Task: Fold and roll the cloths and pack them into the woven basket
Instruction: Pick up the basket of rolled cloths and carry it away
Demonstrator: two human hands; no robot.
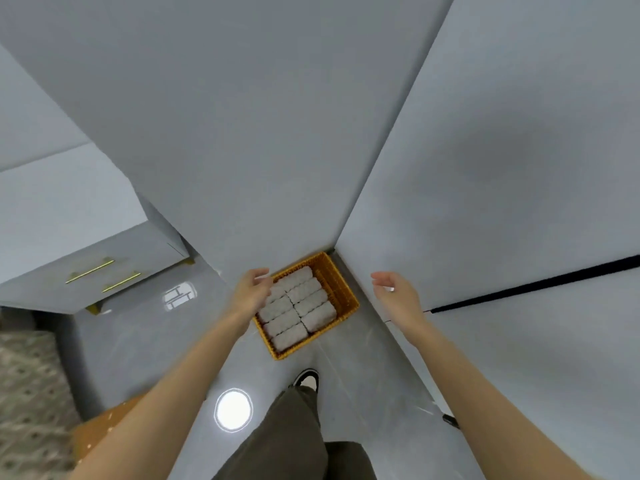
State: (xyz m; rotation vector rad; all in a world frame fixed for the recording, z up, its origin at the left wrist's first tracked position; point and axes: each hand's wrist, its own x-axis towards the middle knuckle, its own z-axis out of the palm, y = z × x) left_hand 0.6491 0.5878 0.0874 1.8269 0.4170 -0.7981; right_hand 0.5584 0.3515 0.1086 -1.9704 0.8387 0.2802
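Observation:
The woven yellow basket (341, 289) stands on the grey floor, pushed into the corner where two white walls meet. Several rolled white cloths (304, 306) fill most of it in two rows, and a narrow strip along its right side holds none. My left hand (251, 289) hovers over the basket's left rim with relaxed fingers and holds nothing; it hides the nearest part of the rim. My right hand (394, 292) hangs in the air to the right of the basket, fingers loosely spread, also holding nothing.
A white cabinet with two brass handles (104, 275) stands at the left. A patterned rug (31, 393) and an orange-brown surface (100, 427) lie at lower left. My leg and shoe (306, 377) are just below the basket. A black strip (536, 285) runs along the right wall.

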